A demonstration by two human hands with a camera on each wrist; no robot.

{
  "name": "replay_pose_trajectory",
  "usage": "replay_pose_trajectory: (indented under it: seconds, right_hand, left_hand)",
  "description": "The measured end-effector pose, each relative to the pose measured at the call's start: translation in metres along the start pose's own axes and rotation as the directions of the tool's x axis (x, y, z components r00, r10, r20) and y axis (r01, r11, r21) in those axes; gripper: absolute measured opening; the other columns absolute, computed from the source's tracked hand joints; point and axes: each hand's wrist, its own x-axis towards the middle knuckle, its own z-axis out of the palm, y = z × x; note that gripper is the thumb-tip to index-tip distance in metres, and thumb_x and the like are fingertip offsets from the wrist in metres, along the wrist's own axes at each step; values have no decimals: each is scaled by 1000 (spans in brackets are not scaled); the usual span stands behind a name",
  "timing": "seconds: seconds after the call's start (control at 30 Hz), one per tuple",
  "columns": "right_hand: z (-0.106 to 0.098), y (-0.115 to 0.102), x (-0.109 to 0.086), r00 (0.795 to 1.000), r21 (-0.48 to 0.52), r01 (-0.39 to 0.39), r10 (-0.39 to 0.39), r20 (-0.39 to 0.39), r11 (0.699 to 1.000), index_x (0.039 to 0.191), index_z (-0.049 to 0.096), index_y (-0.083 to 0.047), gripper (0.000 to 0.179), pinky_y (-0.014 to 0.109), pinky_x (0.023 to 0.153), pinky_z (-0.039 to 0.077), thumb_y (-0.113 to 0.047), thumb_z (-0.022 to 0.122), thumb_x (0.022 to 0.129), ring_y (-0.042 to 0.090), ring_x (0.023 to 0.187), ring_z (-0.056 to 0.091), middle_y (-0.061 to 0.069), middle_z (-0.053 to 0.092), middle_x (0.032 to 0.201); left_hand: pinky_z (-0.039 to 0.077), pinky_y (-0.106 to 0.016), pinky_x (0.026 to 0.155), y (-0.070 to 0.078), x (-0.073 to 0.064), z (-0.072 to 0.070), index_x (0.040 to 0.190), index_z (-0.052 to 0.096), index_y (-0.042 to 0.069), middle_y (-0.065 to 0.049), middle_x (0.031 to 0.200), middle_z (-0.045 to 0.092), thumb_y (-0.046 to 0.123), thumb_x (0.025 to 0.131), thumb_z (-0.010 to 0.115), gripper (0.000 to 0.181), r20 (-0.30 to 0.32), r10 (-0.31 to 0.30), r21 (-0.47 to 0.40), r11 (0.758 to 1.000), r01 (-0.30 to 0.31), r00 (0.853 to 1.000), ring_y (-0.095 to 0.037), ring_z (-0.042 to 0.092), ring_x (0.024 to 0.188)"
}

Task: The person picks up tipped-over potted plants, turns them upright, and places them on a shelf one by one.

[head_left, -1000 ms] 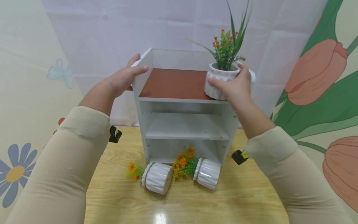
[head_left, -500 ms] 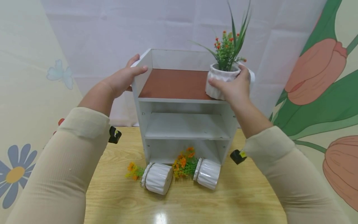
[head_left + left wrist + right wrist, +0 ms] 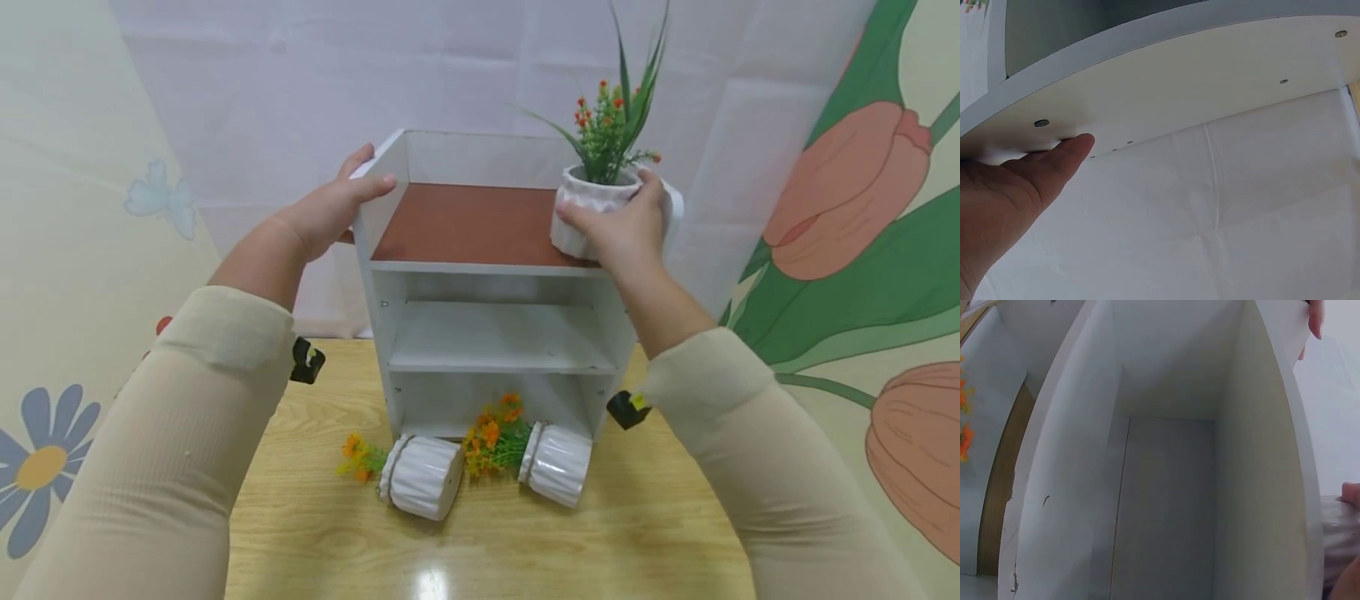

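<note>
A white ribbed flowerpot (image 3: 573, 240) with green leaves and small red flowers stands upright at the right end of the small white shelf's (image 3: 498, 269) brown top. My right hand (image 3: 628, 237) grips the pot from its right side, thumb in front and fingers at the rim and behind. At the other end, my left hand (image 3: 330, 207) holds the shelf's raised left side panel, thumb inside and fingers outside. In the left wrist view, fingers (image 3: 1060, 159) lie against the panel's outer face. The right wrist view catches only part of the pot (image 3: 1339, 532), at its right edge.
Two white pots (image 3: 423, 479) (image 3: 558, 465) with orange flowers lie on their sides on the wooden table (image 3: 495, 550), before the shelf's lowest compartment. A white cloth (image 3: 465, 67) hangs behind. Painted walls (image 3: 840, 250) flank both sides.
The right hand and its pot have shifted slightly back on the brown top, and the right forearm has moved a little inward to the left. My left hand stays in place.
</note>
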Motion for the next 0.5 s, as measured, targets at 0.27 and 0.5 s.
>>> replay_pose_trajectory:
  seconds: [0.27,0.5]
  right_hand:
    - [4,-1,7,1000,-7,-2,2,-22,1000,156,9,-24,114,29,117,28,-46,84,71,15,144,29,1,24,161]
    - [8,2,11,998,-1,34,-34,-56,999,154,13,-20,111,27,116,30,-41,84,72,16,141,35,4,31,158]
  left_hand:
    - [23,-58,115,1,-1,0,151,-17,48,-6,162,15,63,96,34,77,6,-6,-5,1000,6,1000,-29,24,142]
    - [24,-58,115,1,-1,2,151,-17,48,-7,161,16,63,96,34,77,6,-9,-3,1000,9,1000,-29,25,142]
